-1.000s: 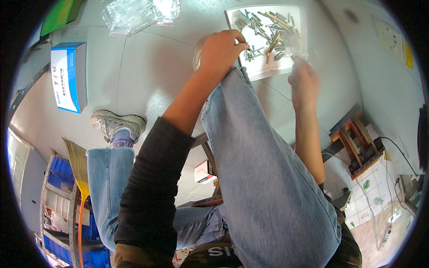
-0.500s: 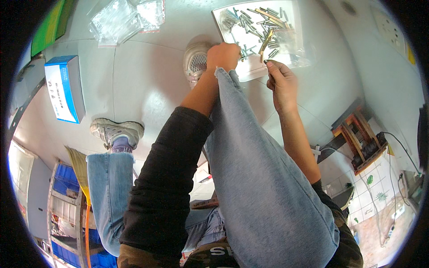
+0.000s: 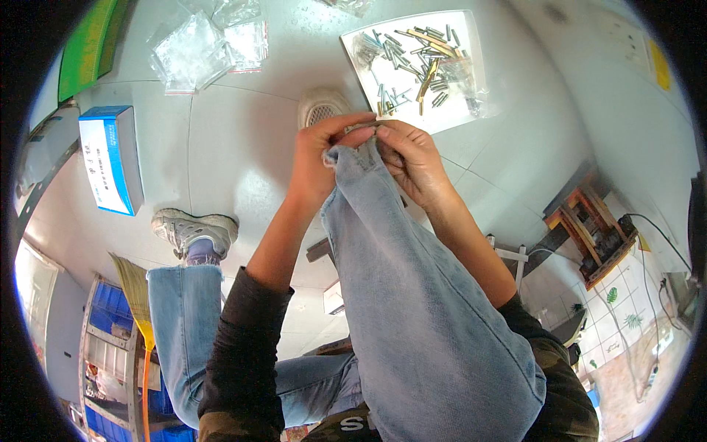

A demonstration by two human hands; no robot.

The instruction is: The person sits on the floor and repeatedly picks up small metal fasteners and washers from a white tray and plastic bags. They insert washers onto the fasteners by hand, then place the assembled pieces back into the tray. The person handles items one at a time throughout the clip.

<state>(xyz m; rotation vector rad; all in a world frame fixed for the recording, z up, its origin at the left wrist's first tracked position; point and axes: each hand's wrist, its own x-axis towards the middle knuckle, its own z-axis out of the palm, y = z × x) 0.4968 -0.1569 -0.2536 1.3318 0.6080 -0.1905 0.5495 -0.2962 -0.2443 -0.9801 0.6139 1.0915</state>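
Observation:
My left hand (image 3: 322, 151) and my right hand (image 3: 414, 158) meet fingertip to fingertip just above the frayed hem of my raised jeans leg (image 3: 420, 265). Both are closed in a pinch around something small and dark between them, too small to name. Just beyond the fingers lies a white tray (image 3: 427, 21). It holds loose metal pins (image 3: 395, 53), long brass-coloured pieces (image 3: 427, 79), a few screws (image 3: 398, 97) and small clear bags. Part of the left fingers is hidden behind the hem.
Clear zip bags (image 3: 193, 55) lie on the floor at the far left. A blue-and-white box (image 3: 110, 160) stands left of my shoe (image 3: 195, 230). A broom (image 3: 135, 295) leans by a shelf with blue bins (image 3: 110, 302). At right are a wooden stand (image 3: 589, 228) and cables.
My right hand has come away from the tray's near edge, toward me and left. My left hand has drawn back from the tray too, and the two now meet at the fingertips.

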